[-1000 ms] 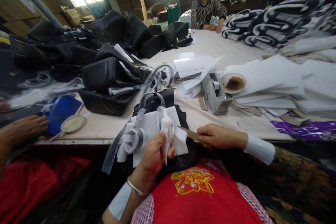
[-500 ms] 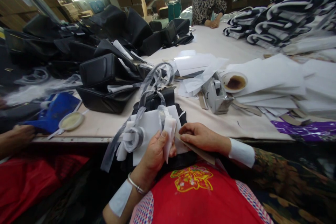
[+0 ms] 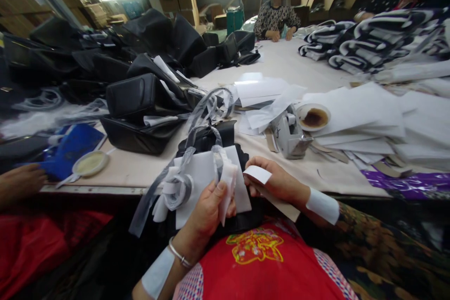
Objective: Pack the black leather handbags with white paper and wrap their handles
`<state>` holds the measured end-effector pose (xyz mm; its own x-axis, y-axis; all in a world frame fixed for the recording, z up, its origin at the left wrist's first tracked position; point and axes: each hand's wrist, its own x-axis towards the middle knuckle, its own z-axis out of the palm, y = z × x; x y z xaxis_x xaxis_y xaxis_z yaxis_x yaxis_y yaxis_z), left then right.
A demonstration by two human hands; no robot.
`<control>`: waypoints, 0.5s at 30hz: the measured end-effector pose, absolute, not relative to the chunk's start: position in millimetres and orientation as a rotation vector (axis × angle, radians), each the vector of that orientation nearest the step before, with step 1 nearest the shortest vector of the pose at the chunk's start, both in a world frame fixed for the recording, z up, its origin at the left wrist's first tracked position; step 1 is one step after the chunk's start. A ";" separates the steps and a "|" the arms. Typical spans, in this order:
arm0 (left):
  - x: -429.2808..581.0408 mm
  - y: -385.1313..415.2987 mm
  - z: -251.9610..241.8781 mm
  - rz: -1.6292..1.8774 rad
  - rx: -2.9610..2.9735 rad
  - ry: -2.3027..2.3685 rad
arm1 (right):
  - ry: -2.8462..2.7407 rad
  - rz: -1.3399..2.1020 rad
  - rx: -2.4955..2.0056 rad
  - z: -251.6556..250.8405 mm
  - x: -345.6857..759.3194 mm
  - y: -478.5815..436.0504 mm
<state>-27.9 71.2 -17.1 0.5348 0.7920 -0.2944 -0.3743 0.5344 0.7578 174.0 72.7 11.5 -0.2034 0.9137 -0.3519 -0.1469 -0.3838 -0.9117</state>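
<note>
A black handbag [image 3: 225, 133] lies at the table's front edge, its handles wrapped in clear film, with a white sheet [image 3: 197, 164] over its front. My left hand [image 3: 209, 204] is closed with the thumb on top of a white foam strip [image 3: 229, 180] folded about the right end of a handle. To its right, my right hand [image 3: 277, 180] pinches a paper strip [image 3: 281, 204], brown on one side, whose white end [image 3: 259, 174] curls up over the fingers. At the handle's left end, a roll of white foam [image 3: 176, 192] hangs over the sheet.
A tape dispenser [image 3: 291, 136] stands beyond my right hand, beside a bowl of brown stuff [image 3: 312, 117] and stacked white sheets [image 3: 355, 112]. Black bags [image 3: 130, 93] pile up at left. Near a co-worker's hand [image 3: 23, 185] are a blue object [image 3: 70, 150] and a round lid-like dish [image 3: 90, 164].
The paper strip in my right hand has turned, so its white end now curls up in view. My left hand keeps its hold on the foam strip. The view has shifted slightly.
</note>
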 end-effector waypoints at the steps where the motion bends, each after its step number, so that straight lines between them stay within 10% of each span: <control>1: -27.6 71.4 -17.0 0.764 0.683 0.693 | -0.971 1.703 -1.225 11.7 176.4 71.8; 15: -27.0 70.4 -12.6 0.757 0.686 0.718 | -0.823 1.694 -1.169 -1.9 188.1 67.2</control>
